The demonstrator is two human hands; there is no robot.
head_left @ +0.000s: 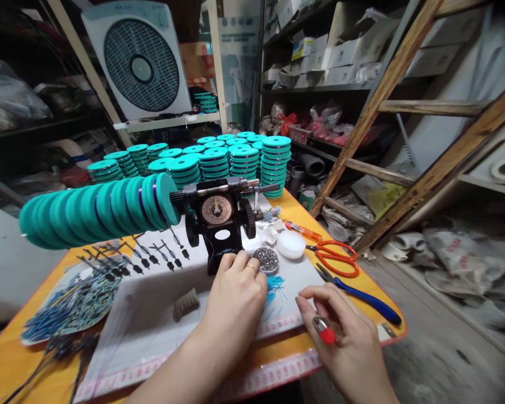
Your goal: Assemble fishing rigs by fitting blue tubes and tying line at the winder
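My left hand (234, 297) rests on the white cloth (151, 314) just in front of a black hand winder (219, 221), fingers curled and touching its base. A row of teal spools (96, 210) sits on the winder's shaft, pointing left. My right hand (340, 336) lies near the table's front right edge, fingers curled round a small red lighter (325, 331). A round tin of small metal bits (266, 260) and thin blue strands (274, 286) lie between my hands.
Stacks of teal spools (235, 157) fill the back of the orange table (8, 359). Orange scissors (335, 258), blue-handled pliers (362, 294), a white lid (290, 244), rigged lines (143, 255) and a plate of blue floats (71, 306) lie around. A wooden ladder (404, 123) stands right.
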